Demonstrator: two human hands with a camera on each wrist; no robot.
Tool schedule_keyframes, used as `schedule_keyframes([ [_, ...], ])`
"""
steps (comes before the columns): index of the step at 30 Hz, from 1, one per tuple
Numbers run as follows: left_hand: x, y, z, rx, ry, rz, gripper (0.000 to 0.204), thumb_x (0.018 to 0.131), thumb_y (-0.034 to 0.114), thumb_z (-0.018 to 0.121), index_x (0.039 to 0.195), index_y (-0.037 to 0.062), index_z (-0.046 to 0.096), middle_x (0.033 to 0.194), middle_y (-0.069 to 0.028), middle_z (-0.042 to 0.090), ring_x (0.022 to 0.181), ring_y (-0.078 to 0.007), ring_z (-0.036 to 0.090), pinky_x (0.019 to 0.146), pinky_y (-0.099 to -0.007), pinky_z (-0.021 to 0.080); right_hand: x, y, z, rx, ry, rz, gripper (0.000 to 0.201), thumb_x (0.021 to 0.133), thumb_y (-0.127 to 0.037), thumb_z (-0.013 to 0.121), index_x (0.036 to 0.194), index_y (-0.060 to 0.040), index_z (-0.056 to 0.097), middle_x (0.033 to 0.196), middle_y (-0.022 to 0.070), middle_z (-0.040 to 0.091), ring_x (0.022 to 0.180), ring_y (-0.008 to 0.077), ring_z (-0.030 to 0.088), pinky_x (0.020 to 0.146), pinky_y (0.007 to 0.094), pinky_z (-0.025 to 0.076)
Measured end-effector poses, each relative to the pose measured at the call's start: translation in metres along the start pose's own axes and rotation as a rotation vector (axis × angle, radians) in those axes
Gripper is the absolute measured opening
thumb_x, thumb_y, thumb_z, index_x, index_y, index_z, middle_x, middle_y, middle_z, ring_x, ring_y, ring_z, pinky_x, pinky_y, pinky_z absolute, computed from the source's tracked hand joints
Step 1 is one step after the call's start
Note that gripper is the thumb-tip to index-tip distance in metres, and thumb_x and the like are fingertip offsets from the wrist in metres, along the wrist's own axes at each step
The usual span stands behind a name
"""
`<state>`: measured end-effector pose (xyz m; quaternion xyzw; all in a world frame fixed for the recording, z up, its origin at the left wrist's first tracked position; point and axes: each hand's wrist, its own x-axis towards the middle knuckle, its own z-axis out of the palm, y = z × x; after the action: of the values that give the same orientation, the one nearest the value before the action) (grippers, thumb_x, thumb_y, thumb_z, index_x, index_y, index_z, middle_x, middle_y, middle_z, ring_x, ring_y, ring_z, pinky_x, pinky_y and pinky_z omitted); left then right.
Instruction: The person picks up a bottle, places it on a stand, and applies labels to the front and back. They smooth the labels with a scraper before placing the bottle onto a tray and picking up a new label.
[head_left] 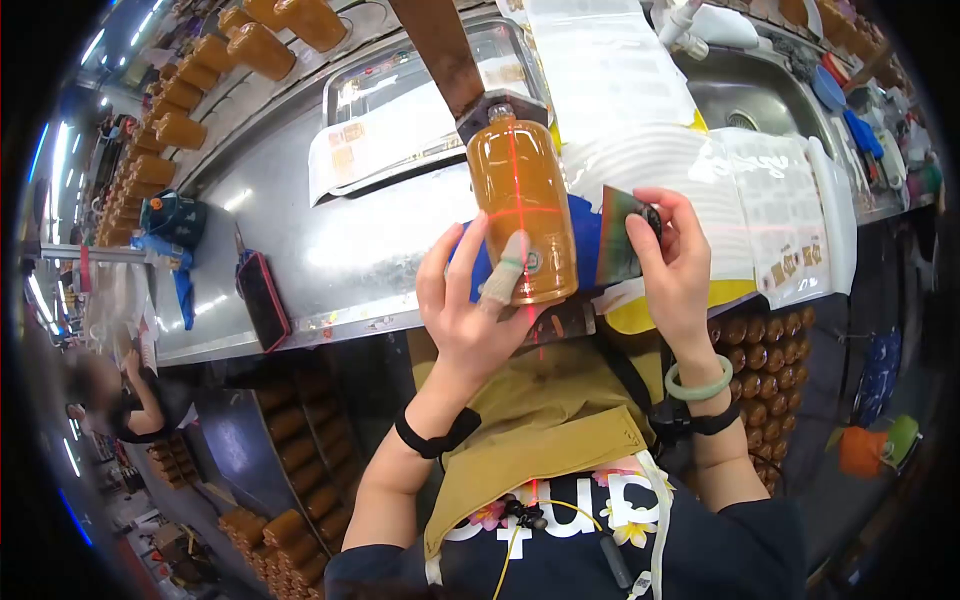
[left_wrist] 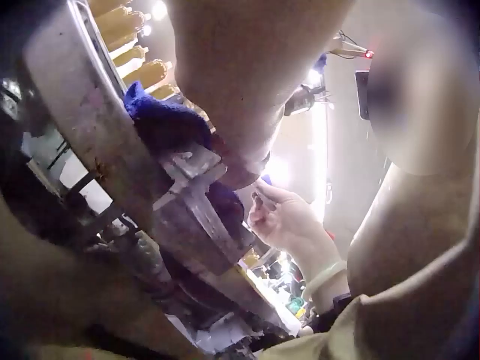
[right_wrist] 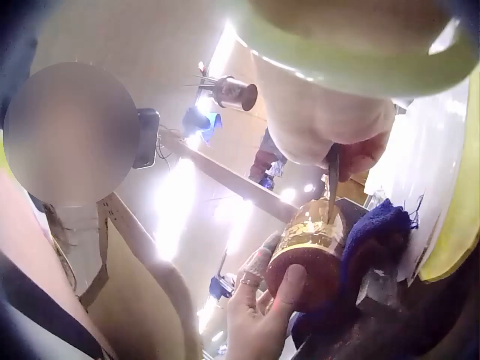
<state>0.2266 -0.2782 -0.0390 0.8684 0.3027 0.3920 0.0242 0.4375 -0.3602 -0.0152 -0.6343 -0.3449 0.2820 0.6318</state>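
An amber-brown bottle (head_left: 518, 180) with a clear neck lies on a blue cloth (head_left: 585, 238), its base toward the person. The left hand (head_left: 468, 325) holds its lower end; one finger wears a pale wrap (head_left: 500, 282) and lies on the bottle wall. In the right wrist view, the left thumb presses the bottle's base (right_wrist: 300, 281). The right hand (head_left: 680, 265) pinches a thin dark green piece (head_left: 617, 240) at the bottle's right side. That piece appears edge-on against the bottle in the right wrist view. The left wrist view shows the right hand (left_wrist: 289, 221), but the bottle is hidden there.
A metal tray (head_left: 345, 95) and white printed sheets (head_left: 620, 80) lie behind the bottle. A sink (head_left: 750, 95) is at the back right. A phone (head_left: 262, 300) lies on the steel table (head_left: 300, 240) at left. A brown bar (head_left: 440, 50) reaches the bottle's neck end.
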Motion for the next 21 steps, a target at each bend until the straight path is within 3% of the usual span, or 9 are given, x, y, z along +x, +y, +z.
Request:
schedule_keyframes([
  [4, -0.007, 0.005, 0.002, -0.011, 0.033, -0.058, 0.056, 0.072, 0.025, 0.091, 0.126, 0.0223, 0.075, 0.149, -0.0139, 0.058, 0.134, -0.0358, 0.051, 0.105, -0.0478, 0.048, -0.003, -0.001, -0.004, 0.004, -0.020, 0.003, 0.024, 0.102, -0.002, 0.065, 0.126, 0.0014, 0.063, 0.104, 0.0017, 0.066, 0.092, 0.0057, 0.058, 0.082, 0.0218, 0.049],
  [7, -0.006, 0.009, 0.008, 0.062, 0.006, 0.026, 0.042, 0.078, 0.019, 0.086, 0.118, 0.0242, 0.074, 0.148, -0.0128, 0.060, 0.129, -0.0358, 0.056, 0.105, -0.0488, 0.048, 0.001, -0.003, -0.003, -0.014, -0.033, 0.002, 0.025, 0.102, -0.002, 0.064, 0.127, 0.0017, 0.063, 0.105, 0.0008, 0.065, 0.093, 0.0062, 0.058, 0.084, 0.0226, 0.049],
  [10, -0.016, 0.002, 0.010, 0.045, 0.060, 0.104, 0.044, 0.076, 0.019, 0.087, 0.118, 0.0234, 0.074, 0.152, -0.0134, 0.056, 0.130, -0.0354, 0.055, 0.105, -0.0482, 0.048, 0.007, -0.010, 0.003, -0.016, -0.049, -0.078, 0.027, 0.099, 0.000, 0.066, 0.126, 0.0021, 0.064, 0.104, 0.0034, 0.067, 0.093, 0.0079, 0.058, 0.084, 0.0237, 0.049],
  [12, -0.016, 0.003, 0.008, -0.051, 0.092, 0.082, 0.052, 0.072, 0.017, 0.090, 0.122, 0.0176, 0.074, 0.153, -0.0162, 0.055, 0.130, -0.0362, 0.056, 0.105, -0.0477, 0.048, 0.013, -0.024, 0.005, -0.255, -0.086, -0.280, 0.030, 0.097, 0.002, 0.067, 0.126, 0.0013, 0.066, 0.103, 0.0068, 0.070, 0.091, 0.0119, 0.060, 0.086, 0.0263, 0.049],
  [14, -0.012, 0.013, 0.007, -0.150, 0.115, -0.161, 0.071, 0.069, 0.016, 0.094, 0.135, 0.0080, 0.068, 0.149, -0.0193, 0.057, 0.129, -0.0391, 0.057, 0.106, -0.0479, 0.047, 0.016, -0.034, 0.009, -0.288, -0.085, -0.283, 0.032, 0.089, 0.002, 0.070, 0.120, -0.0035, 0.073, 0.101, 0.0065, 0.072, 0.090, 0.0162, 0.062, 0.086, 0.0291, 0.050],
  [15, -0.005, 0.016, 0.009, -0.258, 0.138, -0.204, 0.087, 0.068, 0.014, 0.096, 0.145, -0.0012, 0.058, 0.146, -0.0216, 0.058, 0.126, -0.0395, 0.059, 0.105, -0.0460, 0.049, 0.022, -0.028, 0.010, -0.470, -0.161, -0.634, 0.033, 0.086, 0.001, 0.071, 0.117, -0.0068, 0.076, 0.100, 0.0039, 0.073, 0.088, 0.0174, 0.062, 0.085, 0.0309, 0.051],
  [16, -0.006, 0.015, 0.008, -0.262, 0.141, -0.205, 0.087, 0.068, 0.014, 0.096, 0.145, -0.0012, 0.058, 0.146, -0.0216, 0.058, 0.126, -0.0395, 0.059, 0.105, -0.0460, 0.049, 0.025, -0.024, 0.010, -0.647, -0.239, -0.984, 0.034, 0.082, -0.001, 0.072, 0.114, -0.0102, 0.078, 0.100, 0.0014, 0.073, 0.086, 0.0186, 0.062, 0.085, 0.0327, 0.051],
  [19, -0.008, 0.008, 0.012, -0.451, 0.084, -0.349, 0.089, 0.072, 0.009, 0.094, 0.149, -0.0019, 0.053, 0.140, -0.0207, 0.062, 0.118, -0.0337, 0.066, 0.102, -0.0417, 0.052, 0.000, -0.035, 0.016, -0.500, -0.548, -1.066, 0.025, 0.079, -0.007, 0.072, 0.103, -0.0118, 0.078, 0.099, 0.0009, 0.075, 0.081, 0.0219, 0.064, 0.081, 0.0369, 0.048],
  [21, -0.016, 0.003, 0.014, -0.473, 0.060, -0.370, 0.089, 0.072, 0.011, 0.094, 0.150, -0.0030, 0.052, 0.140, -0.0211, 0.063, 0.122, -0.0338, 0.066, 0.103, -0.0407, 0.052, 0.013, -0.042, 0.022, -0.560, -0.518, -0.978, 0.025, 0.080, -0.008, 0.072, 0.104, -0.0115, 0.076, 0.097, 0.0011, 0.074, 0.082, 0.0223, 0.065, 0.080, 0.0372, 0.048],
])
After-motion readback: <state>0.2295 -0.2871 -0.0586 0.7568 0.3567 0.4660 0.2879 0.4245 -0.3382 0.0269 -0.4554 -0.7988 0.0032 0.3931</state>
